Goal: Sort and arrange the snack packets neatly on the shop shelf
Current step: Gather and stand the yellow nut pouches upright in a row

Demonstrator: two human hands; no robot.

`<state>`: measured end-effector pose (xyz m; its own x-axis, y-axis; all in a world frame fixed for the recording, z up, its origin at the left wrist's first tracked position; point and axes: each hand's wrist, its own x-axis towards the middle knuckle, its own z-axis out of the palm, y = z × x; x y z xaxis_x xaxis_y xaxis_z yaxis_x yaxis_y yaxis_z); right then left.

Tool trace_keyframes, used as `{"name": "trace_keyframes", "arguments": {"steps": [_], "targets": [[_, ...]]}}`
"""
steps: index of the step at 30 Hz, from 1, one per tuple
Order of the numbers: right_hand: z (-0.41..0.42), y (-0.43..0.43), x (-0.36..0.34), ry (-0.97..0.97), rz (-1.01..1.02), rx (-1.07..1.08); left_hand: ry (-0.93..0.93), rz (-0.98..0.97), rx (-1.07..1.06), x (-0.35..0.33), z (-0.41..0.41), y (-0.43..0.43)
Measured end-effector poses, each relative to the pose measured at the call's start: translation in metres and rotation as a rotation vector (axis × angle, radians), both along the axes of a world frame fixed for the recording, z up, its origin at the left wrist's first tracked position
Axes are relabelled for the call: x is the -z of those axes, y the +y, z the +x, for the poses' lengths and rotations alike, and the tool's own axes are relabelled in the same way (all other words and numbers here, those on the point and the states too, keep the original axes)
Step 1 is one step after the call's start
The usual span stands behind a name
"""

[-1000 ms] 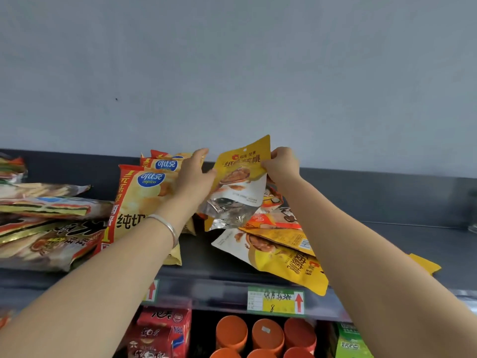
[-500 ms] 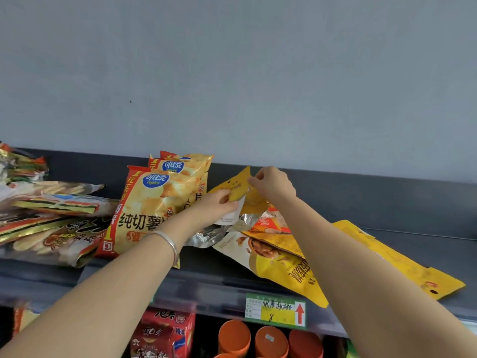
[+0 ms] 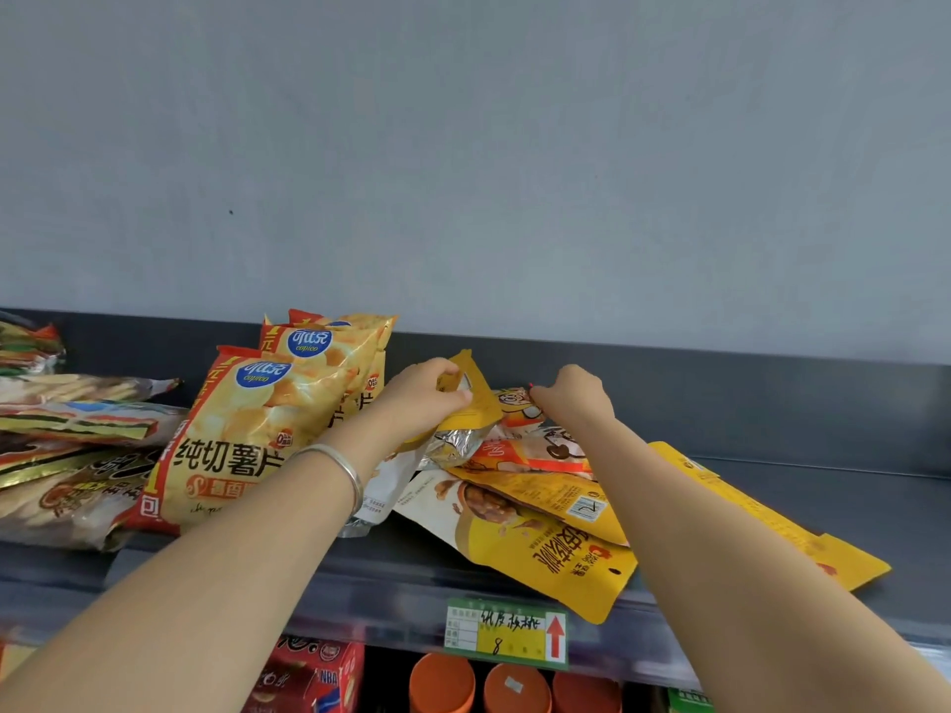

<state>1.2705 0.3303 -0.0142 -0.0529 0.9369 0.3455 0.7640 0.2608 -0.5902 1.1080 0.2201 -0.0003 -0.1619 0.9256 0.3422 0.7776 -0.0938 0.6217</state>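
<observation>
**Pouch passes to the left grip**

Half a second ago the right grip [image 3: 571, 401] pinched the yellow nut pouch [image 3: 478, 406] by its top corner. It has since let go and shifted right. The pouch stands tilted on the shelf [image 3: 823, 506], foil base down, between the potato chip bags [image 3: 247, 434] and the pile of yellow pouches [image 3: 540, 553]. The left grip [image 3: 419, 398] curls round its upper edge. The right grip's fingers curl at an orange-and-white packet [image 3: 525, 450]; I cannot tell whether they pinch it.
</observation>
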Motion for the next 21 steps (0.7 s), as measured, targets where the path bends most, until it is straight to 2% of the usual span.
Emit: {"name": "trace_keyframes", "arguments": {"steps": [13, 21], "targets": [[-0.024, 0.028, 0.007, 0.120, -0.211, -0.068, 0.089, -0.085, -0.058, 0.006, 0.003, 0.015], [-0.016, 0.031, 0.012, 0.239, -0.121, -0.011, 0.161, -0.136, -0.093, 0.012, 0.005, 0.025]]}}
